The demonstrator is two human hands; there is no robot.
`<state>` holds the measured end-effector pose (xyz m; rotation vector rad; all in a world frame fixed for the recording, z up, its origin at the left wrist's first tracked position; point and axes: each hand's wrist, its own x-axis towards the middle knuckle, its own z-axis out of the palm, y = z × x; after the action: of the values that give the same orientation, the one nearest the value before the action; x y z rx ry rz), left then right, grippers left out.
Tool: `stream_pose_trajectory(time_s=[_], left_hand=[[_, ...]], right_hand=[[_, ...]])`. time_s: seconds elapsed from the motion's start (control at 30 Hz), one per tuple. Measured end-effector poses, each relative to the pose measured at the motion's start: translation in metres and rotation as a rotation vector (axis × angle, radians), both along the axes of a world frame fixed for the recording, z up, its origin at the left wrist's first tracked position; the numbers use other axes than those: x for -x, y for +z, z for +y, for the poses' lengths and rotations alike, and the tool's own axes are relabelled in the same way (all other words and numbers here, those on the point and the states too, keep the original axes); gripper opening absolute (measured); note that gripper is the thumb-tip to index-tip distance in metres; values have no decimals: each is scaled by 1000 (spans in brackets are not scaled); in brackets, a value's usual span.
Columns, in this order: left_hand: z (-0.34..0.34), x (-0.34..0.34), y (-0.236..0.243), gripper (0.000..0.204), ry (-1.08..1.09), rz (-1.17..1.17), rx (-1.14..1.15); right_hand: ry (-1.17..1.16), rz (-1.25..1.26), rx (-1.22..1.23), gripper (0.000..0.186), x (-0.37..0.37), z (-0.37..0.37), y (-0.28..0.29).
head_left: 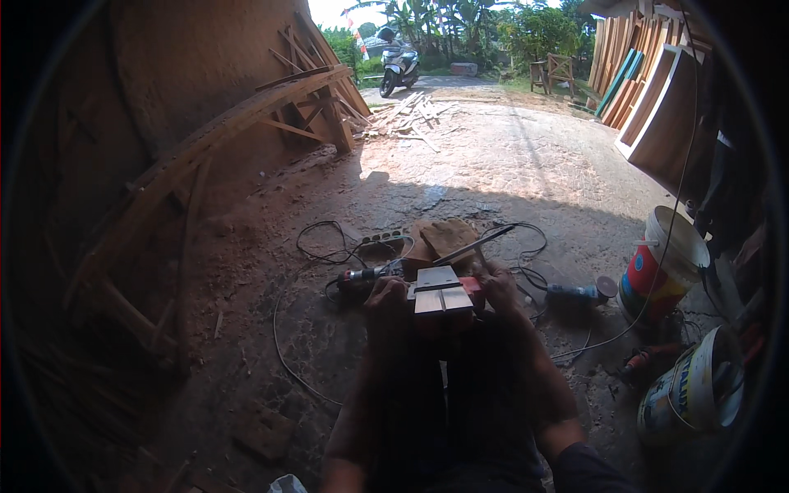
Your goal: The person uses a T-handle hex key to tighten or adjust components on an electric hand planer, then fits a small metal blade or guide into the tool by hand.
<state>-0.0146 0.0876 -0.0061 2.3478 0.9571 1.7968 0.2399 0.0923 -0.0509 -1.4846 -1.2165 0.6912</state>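
An electric hand planer (444, 301) lies sole up above my lap, its two pale metal plates split by a dark gap and a bit of red body showing at the right. My left hand (386, 297) is closed at its left side. At the red side my right hand (498, 291) has its fingers curled; shadow hides the exact grip. A thin stick-like piece (482, 258) rises beside the right fingers, and I cannot tell if they hold it. Just beyond, a long narrow metal bar (477, 245) slants up to the right.
Past the planer lie a wood block (449, 237), a power strip (383, 237) and looping cables. A power tool (358, 278) rests left, an angle grinder (579, 292) right. Two buckets (657, 275) stand at right. A wooden bench (246, 115) lines the left wall; a motorbike (399, 67) is outside.
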Motion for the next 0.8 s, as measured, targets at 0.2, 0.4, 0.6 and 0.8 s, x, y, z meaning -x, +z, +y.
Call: stream_pose_trajectory(time_s=[0.2, 0.4, 0.6, 0.8], left_hand=[[2, 4, -5, 8, 18, 24, 30], [3, -1, 0, 9, -28, 24, 34], [0, 1, -6, 7, -75, -86, 75], [1, -3, -8, 17, -391, -630, 829]], right_hand=[[-40, -119, 70, 41, 5, -2, 5], [24, -29, -79, 44, -5, 9, -11], [-6, -101, -23, 41, 6, -4, 6], [1, -27, -60, 40, 10, -7, 9]])
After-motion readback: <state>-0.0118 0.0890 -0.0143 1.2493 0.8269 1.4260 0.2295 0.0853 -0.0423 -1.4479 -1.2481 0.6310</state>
